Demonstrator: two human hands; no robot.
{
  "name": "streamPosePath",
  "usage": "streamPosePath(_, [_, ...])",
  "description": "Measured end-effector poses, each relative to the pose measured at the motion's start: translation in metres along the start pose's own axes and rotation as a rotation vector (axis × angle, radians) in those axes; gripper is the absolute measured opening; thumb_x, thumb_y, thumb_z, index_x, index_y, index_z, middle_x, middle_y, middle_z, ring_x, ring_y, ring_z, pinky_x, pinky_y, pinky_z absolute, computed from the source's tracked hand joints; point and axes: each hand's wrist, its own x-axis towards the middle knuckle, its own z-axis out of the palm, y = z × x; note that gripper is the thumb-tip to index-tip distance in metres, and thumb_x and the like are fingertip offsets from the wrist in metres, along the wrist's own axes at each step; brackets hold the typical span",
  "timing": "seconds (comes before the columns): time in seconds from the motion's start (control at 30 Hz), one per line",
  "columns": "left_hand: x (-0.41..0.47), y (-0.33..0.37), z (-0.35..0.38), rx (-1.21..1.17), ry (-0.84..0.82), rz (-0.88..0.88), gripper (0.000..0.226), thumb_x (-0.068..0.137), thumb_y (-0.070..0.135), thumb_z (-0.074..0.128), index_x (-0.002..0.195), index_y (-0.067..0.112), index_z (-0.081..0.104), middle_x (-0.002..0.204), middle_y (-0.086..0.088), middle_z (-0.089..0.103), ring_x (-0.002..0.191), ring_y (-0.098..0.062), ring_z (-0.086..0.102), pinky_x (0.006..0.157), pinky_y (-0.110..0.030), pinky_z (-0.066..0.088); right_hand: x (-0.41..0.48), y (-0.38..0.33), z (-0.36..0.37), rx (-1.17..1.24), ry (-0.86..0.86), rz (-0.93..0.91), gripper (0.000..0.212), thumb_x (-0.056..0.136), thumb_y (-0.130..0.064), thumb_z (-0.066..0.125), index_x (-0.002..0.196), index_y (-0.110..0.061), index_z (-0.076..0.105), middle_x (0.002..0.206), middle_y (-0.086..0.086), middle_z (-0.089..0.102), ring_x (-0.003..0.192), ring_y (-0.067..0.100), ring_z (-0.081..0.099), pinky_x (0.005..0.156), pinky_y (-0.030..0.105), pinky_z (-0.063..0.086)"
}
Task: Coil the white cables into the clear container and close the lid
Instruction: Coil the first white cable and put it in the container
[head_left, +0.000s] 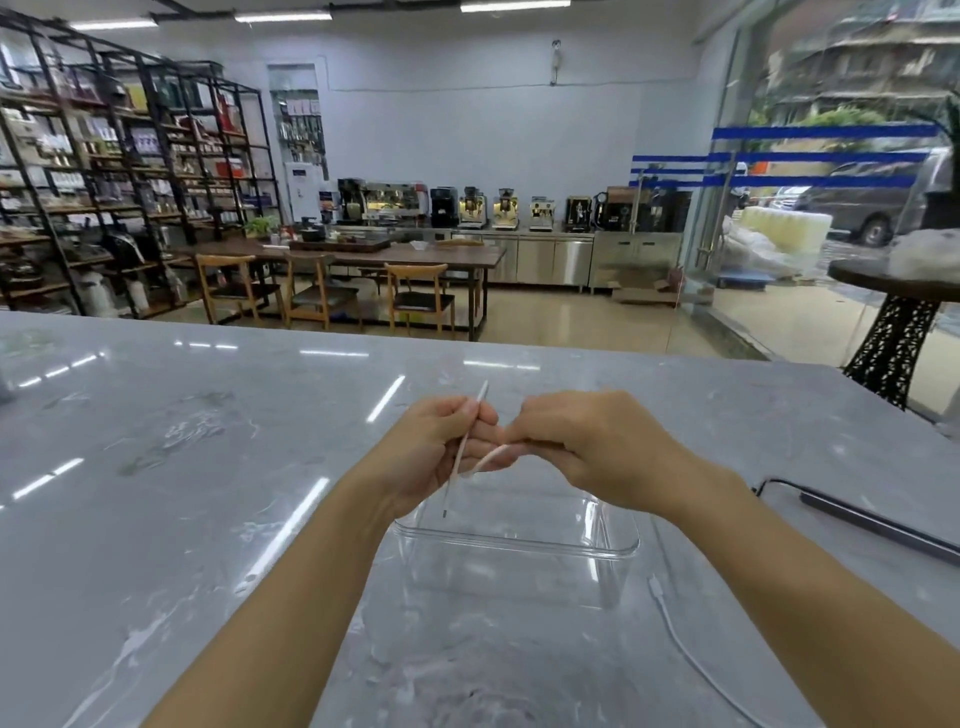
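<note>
Left hand (436, 447) and right hand (587, 447) both pinching cable (460, 457) above open container (519, 545), second cable (685, 649) right on surface (182, 467).

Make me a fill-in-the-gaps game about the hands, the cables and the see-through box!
1. The left hand and the right hand both hold a cable whose colour is ____.
2. The clear container below the hands is open, because it has no ____ on it.
3. A second cable lies on the counter, on the ____ side of the container.

Missing words: white; lid; right
</note>
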Motion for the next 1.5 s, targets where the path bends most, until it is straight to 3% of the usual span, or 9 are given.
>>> streamPosePath(0.1, [-0.003, 0.0, 0.003, 0.106, -0.111, 0.02, 0.032, 0.099, 0.01, 0.031, 0.086, 0.002, 0.059, 0.061, -0.006, 0.068, 0.056, -0.018, 0.065, 0.085, -0.037, 0.051, 0.005, 0.005, 0.006, 0.052, 0.091, 0.087, 0.029, 0.085, -0.032, 0.044, 0.086, -0.016, 0.068, 0.075, -0.003, 0.065, 0.06, 0.015, 0.058, 0.046, 0.021, 0.038])
streamPosePath(0.23, [-0.002, -0.005, -0.002, -0.124, -0.271, 0.011, 0.027, 0.092, 0.007, 0.04, 0.073, 0.008, 0.06, 0.038, 0.004, 0.047, 0.028, -0.005, 0.036, 0.053, -0.023, 0.049, 0.011, 0.01, 0.007, 0.364, 0.141, 0.305, 0.025, 0.085, -0.024, 0.062, 0.107, -0.012, 0.064, 0.089, -0.009, 0.06, 0.057, -0.003, 0.047, 0.059, 0.011, 0.039])
streamPosePath(0.37, [0.003, -0.009, -0.011, -0.317, -0.466, -0.003, 0.008, 0.079, 0.014, 0.06, 0.075, 0.01, 0.066, 0.039, 0.005, 0.052, 0.029, -0.003, 0.041, 0.047, -0.02, 0.046, 0.019, 0.011, 0.003, 0.644, -0.033, 0.388, 0.02, 0.088, -0.017, 0.058, 0.079, -0.004, 0.071, 0.061, -0.004, 0.06, 0.045, 0.004, 0.043, 0.049, 0.01, 0.034])
streamPosePath(0.53, [0.015, 0.002, -0.016, -0.178, -0.462, -0.199, 0.047, 0.09, 0.041, 0.038, 0.072, 0.008, 0.067, 0.039, 0.001, 0.049, 0.032, -0.006, 0.039, 0.039, -0.018, 0.039, 0.024, 0.019, 0.003, 0.684, -0.184, 0.424, 0.024, 0.086, -0.02, 0.061, 0.073, -0.002, 0.07, 0.049, -0.001, 0.053, 0.042, 0.008, 0.036, 0.045, 0.016, 0.031])
streamPosePath(0.77, [0.022, -0.003, -0.021, -0.173, -0.352, -0.079, 0.034, 0.09, 0.028, 0.041, 0.064, 0.016, 0.059, 0.038, 0.01, 0.037, 0.034, -0.003, 0.027, 0.036, -0.015, 0.026, 0.018, 0.036, 0.003, 0.952, -0.125, 0.512, 0.02, 0.089, -0.016, 0.055, 0.085, -0.003, 0.069, 0.067, 0.006, 0.065, 0.041, 0.011, 0.041, 0.04, 0.019, 0.031])
streamPosePath(0.9, [0.031, -0.002, -0.024, -0.129, -0.456, -0.155, 0.035, 0.092, 0.026, 0.038, 0.076, 0.01, 0.065, 0.047, 0.0, 0.052, 0.038, -0.007, 0.04, 0.042, -0.019, 0.038, 0.027, 0.038, 0.005, 0.838, -0.189, 0.478, 0.019, 0.087, -0.012, 0.058, 0.074, -0.006, 0.07, 0.052, 0.0, 0.057, 0.042, 0.003, 0.037, 0.043, 0.013, 0.031])
streamPosePath(1.03, [0.041, 0.007, -0.025, -0.028, -0.429, -0.164, 0.034, 0.091, 0.035, 0.039, 0.069, 0.015, 0.054, 0.039, 0.01, 0.037, 0.034, -0.002, 0.025, 0.037, -0.017, 0.018, 0.037, 0.046, 0.004, 0.76, -0.219, 0.462, 0.017, 0.084, -0.017, 0.064, 0.079, -0.003, 0.071, 0.059, 0.001, 0.062, 0.045, 0.008, 0.041, 0.044, 0.015, 0.035])
streamPosePath(1.37, [0.048, 0.016, -0.076, -0.44, -0.418, 0.135, 0.031, 0.09, 0.036, 0.052, 0.067, 0.016, 0.055, 0.038, 0.008, 0.03, 0.037, -0.01, 0.025, 0.05, -0.019, 0.037, 0.026, 0.112, 0.014, 0.714, 0.455, 0.745, 0.014, 0.083, -0.01, 0.064, 0.071, -0.018, 0.062, 0.057, 0.005, 0.051, 0.041, 0.002, 0.044, 0.04, 0.011, 0.035])
streamPosePath(1.5, [0.073, 0.011, -0.075, -0.76, -0.59, 0.178, 0.044, 0.102, 0.029, 0.021, 0.083, 0.005, 0.053, 0.051, 0.001, 0.038, 0.05, -0.014, 0.031, 0.06, -0.026, 0.031, 0.035, 0.113, 0.054, -0.033, 0.446, 0.559, 0.018, 0.085, -0.016, 0.06, 0.069, -0.013, 0.052, 0.056, 0.007, 0.055, 0.046, 0.026, 0.05, 0.041, 0.028, 0.033])
